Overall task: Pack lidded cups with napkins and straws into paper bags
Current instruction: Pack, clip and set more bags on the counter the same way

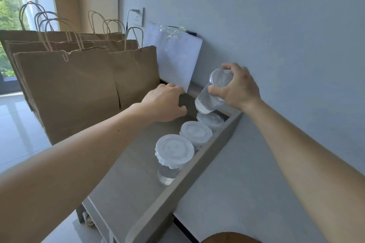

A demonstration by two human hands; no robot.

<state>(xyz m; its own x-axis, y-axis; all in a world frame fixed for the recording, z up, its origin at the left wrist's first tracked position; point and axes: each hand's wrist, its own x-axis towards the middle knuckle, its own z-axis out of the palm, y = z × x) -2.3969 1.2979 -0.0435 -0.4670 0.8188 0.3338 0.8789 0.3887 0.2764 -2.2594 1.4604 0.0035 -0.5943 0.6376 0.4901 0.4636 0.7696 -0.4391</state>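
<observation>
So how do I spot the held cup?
Find the grey tray by the wall, with lidded cups lined along its edge. At the far end, the right hand grips one cup. Only it is lifted and tilted; the others stand upright.

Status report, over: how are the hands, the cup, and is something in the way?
Right hand grips lidded cup, lifted, tilted. Left hand empty, beside paper bags. Three cups stand below on shelf. White sheet leans close by.
</observation>
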